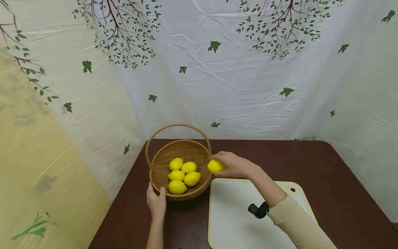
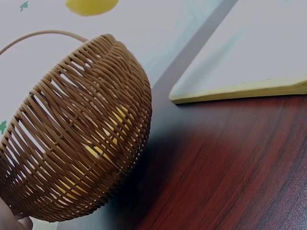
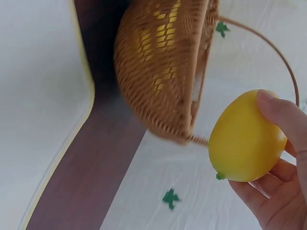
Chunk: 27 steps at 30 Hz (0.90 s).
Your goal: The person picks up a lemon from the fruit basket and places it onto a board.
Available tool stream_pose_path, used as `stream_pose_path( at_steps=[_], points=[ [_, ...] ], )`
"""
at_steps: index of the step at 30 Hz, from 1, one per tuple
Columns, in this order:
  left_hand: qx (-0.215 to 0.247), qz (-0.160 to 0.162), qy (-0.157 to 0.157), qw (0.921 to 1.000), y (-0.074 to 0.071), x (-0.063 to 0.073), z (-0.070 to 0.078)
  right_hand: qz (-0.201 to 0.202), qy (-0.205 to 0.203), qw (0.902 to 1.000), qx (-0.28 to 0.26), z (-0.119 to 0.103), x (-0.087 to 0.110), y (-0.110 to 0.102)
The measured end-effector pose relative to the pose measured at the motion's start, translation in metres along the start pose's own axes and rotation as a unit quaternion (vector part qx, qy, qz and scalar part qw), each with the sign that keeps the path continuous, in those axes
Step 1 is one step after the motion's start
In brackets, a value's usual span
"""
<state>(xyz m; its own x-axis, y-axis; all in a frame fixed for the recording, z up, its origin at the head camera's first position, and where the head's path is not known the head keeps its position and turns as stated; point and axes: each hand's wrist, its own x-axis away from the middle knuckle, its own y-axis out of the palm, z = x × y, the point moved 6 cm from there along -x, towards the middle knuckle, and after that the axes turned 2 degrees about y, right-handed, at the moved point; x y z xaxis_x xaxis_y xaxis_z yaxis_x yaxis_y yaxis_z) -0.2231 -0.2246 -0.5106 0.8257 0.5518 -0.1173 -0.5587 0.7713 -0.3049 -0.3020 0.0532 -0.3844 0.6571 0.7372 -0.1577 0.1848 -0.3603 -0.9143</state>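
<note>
A lemon is pinched between the thumb and fingers of my right hand, beside the basket's right rim and above the board's far edge. The right wrist view shows this lemon whole, with a small green tip. My left hand grips the near-left rim of a wicker basket, thumb over the edge. Inside the basket lie several yellow lemons; in the left wrist view they show only through the weave. At that view's lower left corner, just part of my left hand appears.
A white cutting board with a yellow edge lies right of the basket, under my right forearm. The basket's tall handle arches over its far side. Behind the dark brown table hangs a white sheet with leaf prints.
</note>
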Motion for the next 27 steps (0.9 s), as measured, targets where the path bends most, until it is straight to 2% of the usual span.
stream_pose_path(
  at_steps=[15, 27],
  points=[
    [0.007, -0.008, -0.005, 0.9999, 0.001, 0.000, 0.002, 0.039, 0.072, 0.9966, 0.004, 0.051, 0.066, -0.018],
    [0.000, -0.003, -0.002, 1.0000, 0.003, 0.000, 0.002, 0.041, 0.152, 0.9874, -0.011, 0.093, 0.121, 0.003]
  ],
)
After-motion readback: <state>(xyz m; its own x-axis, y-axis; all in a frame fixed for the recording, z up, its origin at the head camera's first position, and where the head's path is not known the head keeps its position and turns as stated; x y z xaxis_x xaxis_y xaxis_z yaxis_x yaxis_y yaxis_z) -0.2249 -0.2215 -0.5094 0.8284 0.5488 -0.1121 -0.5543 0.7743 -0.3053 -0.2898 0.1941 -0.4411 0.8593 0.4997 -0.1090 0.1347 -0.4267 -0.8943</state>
